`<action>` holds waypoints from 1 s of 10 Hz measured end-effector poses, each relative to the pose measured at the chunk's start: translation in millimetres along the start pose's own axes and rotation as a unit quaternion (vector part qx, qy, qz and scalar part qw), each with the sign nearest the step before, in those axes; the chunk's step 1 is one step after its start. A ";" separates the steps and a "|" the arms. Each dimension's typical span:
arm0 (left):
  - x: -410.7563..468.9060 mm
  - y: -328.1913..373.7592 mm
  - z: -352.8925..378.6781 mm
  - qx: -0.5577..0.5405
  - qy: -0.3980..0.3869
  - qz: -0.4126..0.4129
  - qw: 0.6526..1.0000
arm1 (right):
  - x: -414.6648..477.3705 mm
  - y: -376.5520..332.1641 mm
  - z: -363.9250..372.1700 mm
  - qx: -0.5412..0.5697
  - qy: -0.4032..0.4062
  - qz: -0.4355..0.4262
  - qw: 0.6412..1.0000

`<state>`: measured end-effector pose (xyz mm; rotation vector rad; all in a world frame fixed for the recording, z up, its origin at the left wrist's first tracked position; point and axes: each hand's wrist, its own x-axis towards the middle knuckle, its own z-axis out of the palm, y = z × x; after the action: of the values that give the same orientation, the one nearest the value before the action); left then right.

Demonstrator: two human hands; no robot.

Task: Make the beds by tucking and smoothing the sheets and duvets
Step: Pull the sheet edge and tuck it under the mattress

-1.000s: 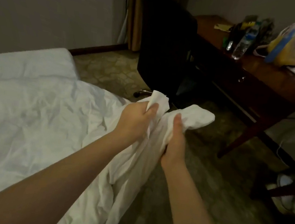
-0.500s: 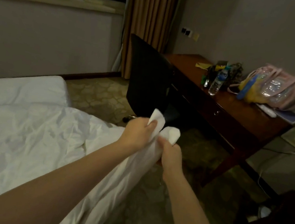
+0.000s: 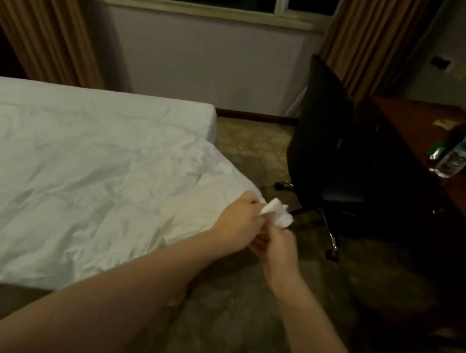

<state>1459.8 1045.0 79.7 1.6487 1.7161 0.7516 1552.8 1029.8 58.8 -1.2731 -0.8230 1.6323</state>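
Observation:
A white, creased duvet (image 3: 79,175) lies spread over the bed (image 3: 175,107), which fills the left half of the view. Its near right corner (image 3: 278,215) is pulled out past the bed's edge, over the carpet. My left hand (image 3: 239,221) grips that corner from the bed side. My right hand (image 3: 277,247) holds the same bunched corner just below and to the right, and the two hands touch. The cloth is stretched taut from the bed to my hands.
A black swivel chair (image 3: 320,146) stands on the carpet just right of the hands. Behind it runs a dark wooden desk (image 3: 463,201) with a water bottle (image 3: 461,151) and other items. A window and curtains (image 3: 360,36) back the far wall.
The hands have drawn together on the duvet corner and pulled it out tight, so the hanging cloth now lies flat on the bed. The view has swung left and up toward the window.

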 end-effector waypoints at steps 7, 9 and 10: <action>19.0 -59.7 -117.1 0.028 0.129 -0.145 0.980 | 53.0 14.2 121.6 -0.286 -0.176 -0.228 0.914; 74.2 -102.7 -154.2 0.052 0.152 -0.101 0.982 | 96.0 4.0 151.7 -0.184 -0.283 -0.131 0.932; 88.1 -116.6 -162.7 0.076 0.175 -0.071 0.979 | 122.6 15.2 161.7 0.006 -0.244 0.064 0.968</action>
<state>1258.9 1131.0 88.3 1.5378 2.1617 0.9018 1382.5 1139.3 39.5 -0.9381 -1.0352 2.0937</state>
